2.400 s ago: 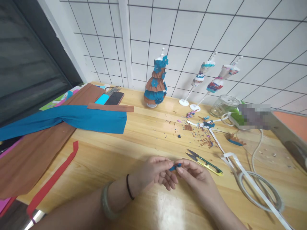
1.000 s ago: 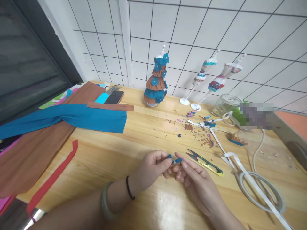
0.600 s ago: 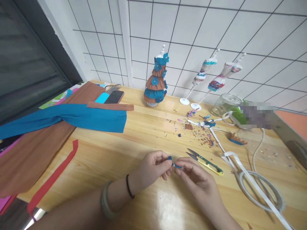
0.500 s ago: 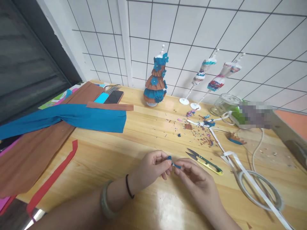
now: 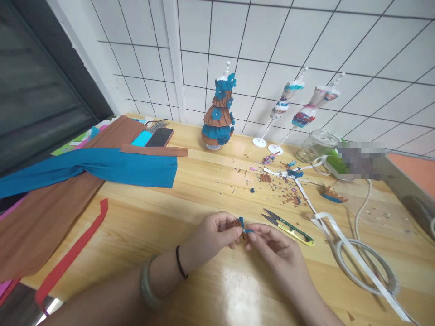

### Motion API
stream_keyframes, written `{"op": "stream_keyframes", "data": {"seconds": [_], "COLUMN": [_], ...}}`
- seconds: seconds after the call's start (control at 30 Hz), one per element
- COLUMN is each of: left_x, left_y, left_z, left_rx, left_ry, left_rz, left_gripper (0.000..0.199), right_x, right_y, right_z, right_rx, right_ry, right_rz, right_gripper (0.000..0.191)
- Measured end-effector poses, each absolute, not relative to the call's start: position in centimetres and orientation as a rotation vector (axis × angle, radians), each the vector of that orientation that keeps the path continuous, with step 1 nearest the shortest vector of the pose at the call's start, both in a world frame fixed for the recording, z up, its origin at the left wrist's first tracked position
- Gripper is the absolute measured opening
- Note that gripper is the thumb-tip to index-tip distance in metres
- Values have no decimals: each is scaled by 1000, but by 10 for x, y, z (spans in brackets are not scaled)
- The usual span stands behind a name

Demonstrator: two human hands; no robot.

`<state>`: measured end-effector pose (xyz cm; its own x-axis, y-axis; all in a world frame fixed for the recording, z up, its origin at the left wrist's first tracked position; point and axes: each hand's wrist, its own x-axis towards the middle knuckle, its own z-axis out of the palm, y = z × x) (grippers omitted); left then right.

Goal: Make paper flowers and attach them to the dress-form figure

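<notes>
Between my hands, above the wooden table, is a small pleated paper piece (image 5: 241, 223) in brown and blue. My left hand (image 5: 220, 232) pinches its gathered middle between thumb and forefinger. My right hand (image 5: 276, 246) closes thumb and fingertips on a narrow blue end of the same piece. Just beyond my right hand lie green-and-yellow thread snips (image 5: 288, 226) with their blades apart. Farther back stands a small dress form (image 5: 219, 113) in tiered brown and blue ruffles with blue flowers.
Blue crepe paper (image 5: 146, 168) crosses brown crepe paper (image 5: 50, 213) at the left, near a red strip (image 5: 74, 253) and a phone (image 5: 159, 137). Paper scraps (image 5: 288, 194), a roll of white tape (image 5: 367, 267), a glass jar (image 5: 317, 146) and two slim dress forms (image 5: 314, 106) are on the right.
The piece has turned in my fingers, so its brown pleats now show beside the blue. Both hands stay close together in nearly the same place. The view has shifted slightly.
</notes>
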<state>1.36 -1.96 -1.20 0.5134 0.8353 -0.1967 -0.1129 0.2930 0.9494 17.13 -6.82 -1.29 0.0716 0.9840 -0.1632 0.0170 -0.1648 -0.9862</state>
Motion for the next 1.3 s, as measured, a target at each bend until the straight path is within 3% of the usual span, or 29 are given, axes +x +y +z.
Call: {"op": "stream_keyframes", "data": {"seconds": [0.33,0.57,1.0,1.3], "left_x": [13,12,12,12], "left_y": [-20,-18,-18,-17], "left_z": [-10,-14,-13,-13], "left_rx": [992,958,949,930], "left_ry": [757,788,782,803], "left_rz": [697,683,723,722], "left_gripper": [24,25,23,23], "right_x": [166,171,167,172], "right_y": [-66,-66,-68,-71], "right_z": [-6,-6,-12,-13], "right_rx": [-1317,-1424,-1334,-1302], "right_ry": [-1091,-1158,-1046,-1508], "right_rz": [1352,1235,1285,908], "right_gripper": [16,26,19,16]}}
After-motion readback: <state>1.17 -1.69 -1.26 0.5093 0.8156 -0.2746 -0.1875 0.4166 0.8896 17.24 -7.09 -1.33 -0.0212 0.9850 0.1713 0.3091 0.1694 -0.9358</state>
